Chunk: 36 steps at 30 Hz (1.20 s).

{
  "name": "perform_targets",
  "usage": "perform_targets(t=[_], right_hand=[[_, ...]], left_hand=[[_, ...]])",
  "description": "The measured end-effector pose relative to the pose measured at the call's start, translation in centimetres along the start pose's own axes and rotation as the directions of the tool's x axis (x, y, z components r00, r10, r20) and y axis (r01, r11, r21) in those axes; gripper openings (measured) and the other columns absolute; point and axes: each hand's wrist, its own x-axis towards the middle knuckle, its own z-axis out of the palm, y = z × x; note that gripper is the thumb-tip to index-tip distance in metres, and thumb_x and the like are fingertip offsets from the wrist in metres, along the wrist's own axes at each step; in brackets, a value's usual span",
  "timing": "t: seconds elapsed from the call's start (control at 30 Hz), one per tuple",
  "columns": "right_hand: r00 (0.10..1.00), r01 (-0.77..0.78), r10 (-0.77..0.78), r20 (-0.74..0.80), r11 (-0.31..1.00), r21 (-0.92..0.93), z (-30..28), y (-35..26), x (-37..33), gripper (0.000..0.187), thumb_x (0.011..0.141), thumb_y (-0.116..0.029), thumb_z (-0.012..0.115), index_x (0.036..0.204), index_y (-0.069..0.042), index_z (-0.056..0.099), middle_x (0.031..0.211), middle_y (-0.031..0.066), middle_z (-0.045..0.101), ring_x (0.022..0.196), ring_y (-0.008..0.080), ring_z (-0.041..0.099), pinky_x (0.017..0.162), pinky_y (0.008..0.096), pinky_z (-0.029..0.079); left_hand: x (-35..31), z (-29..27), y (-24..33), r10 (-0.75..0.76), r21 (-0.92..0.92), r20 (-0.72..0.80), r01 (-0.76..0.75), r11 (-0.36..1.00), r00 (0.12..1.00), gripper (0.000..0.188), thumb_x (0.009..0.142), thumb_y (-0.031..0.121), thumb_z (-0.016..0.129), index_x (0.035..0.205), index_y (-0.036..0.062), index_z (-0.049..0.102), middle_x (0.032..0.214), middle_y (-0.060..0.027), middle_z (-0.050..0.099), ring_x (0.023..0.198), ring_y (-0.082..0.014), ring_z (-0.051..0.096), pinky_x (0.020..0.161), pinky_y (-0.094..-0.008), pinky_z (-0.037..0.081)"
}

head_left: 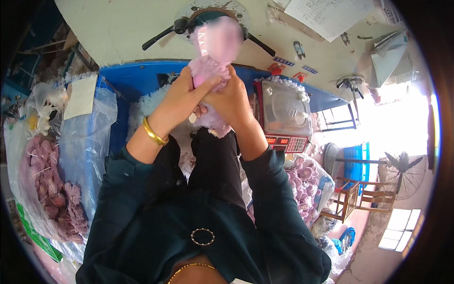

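A fluffy pink-purple plush toy [213,66] is held upright between both hands, above my lap and against the table's front edge. My left hand [182,97] wraps round its left side, the thumb across its front. From the other side my right hand [231,99] grips the toy's middle, and the two hands touch. The toy's upper part is blurred and covers part of a round metal fixture [231,7] with black handles on the table. Its lower end hangs out beneath my hands.
A digital scale [286,109] stands right of my hands. At the left, a clear plastic bag [52,189] holds purple plush pieces; another pile of plush pieces [302,184] lies at the right. White fluff [142,109] fills the blue-edged space below the table. Papers [326,16] lie on the tabletop.
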Motion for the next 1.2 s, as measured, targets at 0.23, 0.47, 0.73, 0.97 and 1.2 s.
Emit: perform_targets(t=[0.23,0.47,0.73,0.97,1.2], right_hand=[[0.982,0.186,-0.188,-0.028,0.980,-0.066,1.3,4.7,-2.4,0.063,0.065,-0.019,0.075,0.119,0.000,0.048,0.105,0.0225,0.056,0.096,0.0419,0.056,0.082,0.0452,0.047],[0.876,0.473,-0.483,-0.003,0.859,-0.197,-0.4,6.4,-5.0,0.074,0.061,-0.030,0.082,0.121,-0.001,0.050,0.109,0.0210,0.058,0.098,0.0380,0.059,0.080,0.0419,0.049],[0.933,-0.330,0.337,-0.128,0.941,0.076,-22.3,25.1,-1.7,0.071,0.068,-0.032,0.083,0.124,-0.003,0.051,0.111,0.0096,0.063,0.096,0.0214,0.062,0.077,0.0356,0.052],[0.744,-0.646,0.474,-0.472,0.690,-0.327,-27.8,25.0,-1.8,0.087,0.070,-0.058,0.073,0.133,-0.004,0.045,0.123,0.0154,0.057,0.110,0.0286,0.056,0.084,0.0455,0.047],[0.626,-0.653,0.595,-0.503,0.753,0.078,-29.5,23.4,-5.9,0.081,0.073,-0.057,0.072,0.129,-0.003,0.047,0.116,0.0142,0.055,0.105,0.0248,0.058,0.081,0.0392,0.048]], left_hand=[[-2.9,1.4,-4.5,0.265,0.029,-0.073,-0.264,0.964,0.961,0.049,0.091,0.020,0.059,0.128,0.0017,0.032,0.097,-0.0080,0.058,0.065,-0.0089,0.056,0.051,-0.0210,0.046],[-6.8,-2.4,-7.0,0.080,0.040,0.014,-0.080,0.996,0.997,0.044,0.091,0.012,0.058,0.131,0.0030,0.042,0.108,-0.0102,0.059,0.084,-0.0130,0.060,0.070,-0.0246,0.050],[-34.8,-30.0,-14.6,0.324,0.423,-0.882,0.879,0.219,0.343,0.058,0.085,0.051,0.056,0.106,-0.0024,0.063,0.097,-0.0221,0.065,0.091,-0.0345,0.063,0.081,-0.0424,0.048],[-44.4,-30.8,-16.2,0.104,-0.122,-0.989,0.984,-0.128,-0.109,0.077,0.071,0.072,0.056,0.100,0.0020,0.069,0.107,-0.0219,0.065,0.101,-0.0350,0.063,0.089,-0.0438,0.048],[-41.4,-36.4,-22.3,-0.040,0.328,-0.943,0.898,-0.293,0.332,0.053,0.089,0.043,0.052,0.126,0.0055,0.051,0.106,-0.0228,0.063,0.091,-0.0384,0.064,0.079,-0.0396,0.053]])
